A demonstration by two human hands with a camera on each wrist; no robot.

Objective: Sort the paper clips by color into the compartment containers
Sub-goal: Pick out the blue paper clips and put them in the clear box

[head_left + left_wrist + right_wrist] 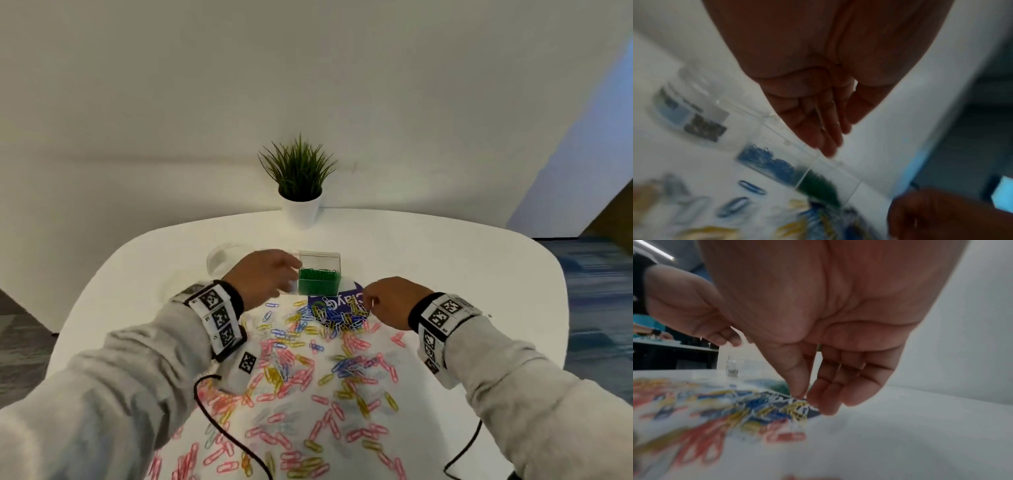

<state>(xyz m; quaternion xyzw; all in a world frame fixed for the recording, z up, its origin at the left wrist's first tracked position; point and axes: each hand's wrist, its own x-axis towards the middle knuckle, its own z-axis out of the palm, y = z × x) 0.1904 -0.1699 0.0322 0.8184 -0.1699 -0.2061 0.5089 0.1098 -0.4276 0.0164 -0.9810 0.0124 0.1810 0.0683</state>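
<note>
Right now the loose coloured wire paper clips (308, 356), pink, yellow, blue and clear, lie scattered over the near half of the white round-cornered table (445, 260), thickest in a heap on a dark blue printed disc (346, 301). At the far edge of that scatter stands the clear plastic compartment container (318, 274); its right-hand cell is packed with green clips, and the left wrist view shows blue clips in the cell beside it.

The right hand (394, 303) is over the right end of the heap on the disc, thumb and fingertips (824, 404) drawn close together at the yellow and blue clips there. Whether a clip is actually pinched I cannot tell; the view is blurred at the tips. The left hand (265, 274) hovers at the container's left part with fingers (826, 138) straight and relaxed, holding nothing.

What matters next: the container lies beyond and slightly left of the right hand's pinch, close by across the disc, and the blue cell sits left of the green one, under the left hand. So a yellow or blue clip from the heap likely travels forward and leftward, and the left hand is nearer the cells.

A potted green grass plant (298, 181) stands at the table's far edge, and a clear round jar (222, 257) lies left of the container.
</note>
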